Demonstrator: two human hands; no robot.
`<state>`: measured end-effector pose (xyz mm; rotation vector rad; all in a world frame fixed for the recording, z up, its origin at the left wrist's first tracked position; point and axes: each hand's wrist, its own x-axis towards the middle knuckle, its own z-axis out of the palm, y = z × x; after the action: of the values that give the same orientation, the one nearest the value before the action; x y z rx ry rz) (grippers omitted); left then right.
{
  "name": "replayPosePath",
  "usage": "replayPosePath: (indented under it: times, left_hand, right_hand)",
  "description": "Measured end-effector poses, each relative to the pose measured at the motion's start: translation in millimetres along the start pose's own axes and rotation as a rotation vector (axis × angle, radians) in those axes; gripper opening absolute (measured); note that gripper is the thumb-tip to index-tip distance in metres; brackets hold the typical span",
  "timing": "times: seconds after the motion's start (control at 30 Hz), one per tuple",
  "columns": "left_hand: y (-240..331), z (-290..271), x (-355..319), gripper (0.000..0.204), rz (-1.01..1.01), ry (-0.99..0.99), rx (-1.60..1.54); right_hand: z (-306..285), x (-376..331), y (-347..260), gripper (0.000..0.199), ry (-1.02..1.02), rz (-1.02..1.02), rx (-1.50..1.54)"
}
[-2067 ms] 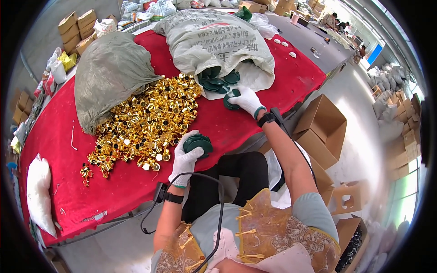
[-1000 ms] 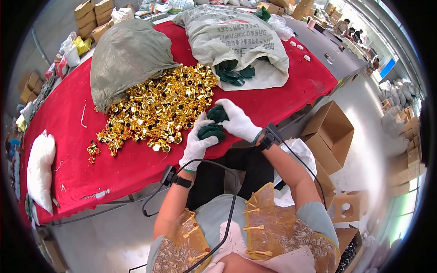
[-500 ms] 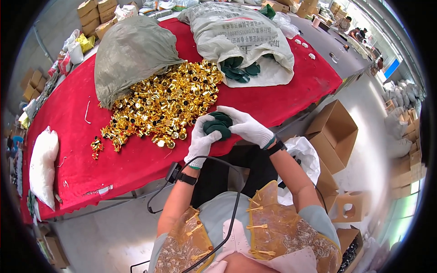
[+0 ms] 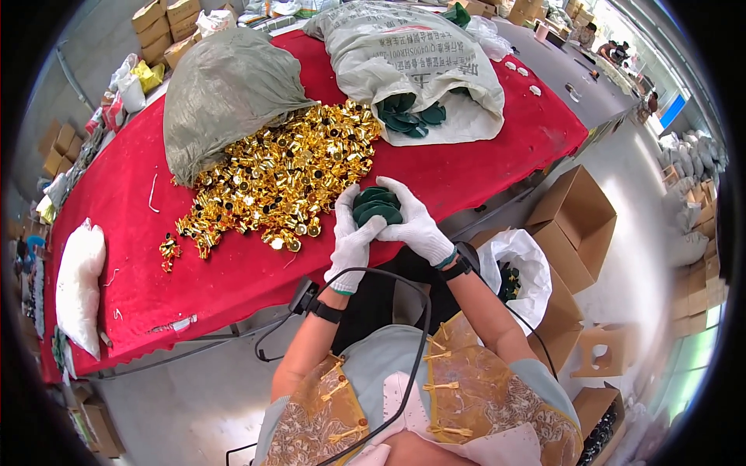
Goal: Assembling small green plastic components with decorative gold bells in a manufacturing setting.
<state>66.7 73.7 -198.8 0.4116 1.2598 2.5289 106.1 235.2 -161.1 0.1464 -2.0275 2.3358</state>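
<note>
Between my two gloved hands sits a bunch of dark green rounded flat pieces [image 4: 377, 206], overlapping one another. My left hand [image 4: 351, 233] curls round their left side, its thumb across the front. On the other side, my right hand [image 4: 416, 225] wraps them with its fingers over the far edge. Both hands are at the near edge of the red-covered table [image 4: 256, 279]. Just beyond and left lies a heap of shiny gold small parts [image 4: 280, 171], spilling from a grey sack [image 4: 233, 93]. More green pieces [image 4: 408, 116] show in the mouth of a white woven sack [image 4: 412, 58].
A stuffed white bag [image 4: 80, 287] lies at the table's left end. Right of my legs are an open white plastic bag [image 4: 532, 268] with dark green pieces inside and an open cardboard box [image 4: 573, 225]. A black cable [image 4: 423, 311] hangs across my front.
My hands have drawn together round the green pieces, the right hand lower and closer. The white plastic bag beside me now shows more of its inside. The view has shifted slightly.
</note>
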Motion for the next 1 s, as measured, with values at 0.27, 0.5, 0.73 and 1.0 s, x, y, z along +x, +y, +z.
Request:
replayPosePath:
  times: [0.27,0.5,0.73,1.0]
  left_hand:
    - [50,-3,-10,0.084,-0.04,-0.112,0.302]
    - [56,-6,-26,0.098,0.038,-0.109,0.118]
    - [51,-12,-42,0.074,0.157,0.119,0.221]
    - [17,-14,-41,0.072,0.574,0.334,0.662]
  right_hand:
    - [7,-4,-23,0.095,-0.145,-0.013,-0.112]
    - [22,6,-36,0.089,-0.253,-0.177,-0.217]
    - [39,4,-32,0.096,-0.194,-0.369,-0.862]
    - [79,-2,-7,0.119,-0.053,-0.124,-0.121]
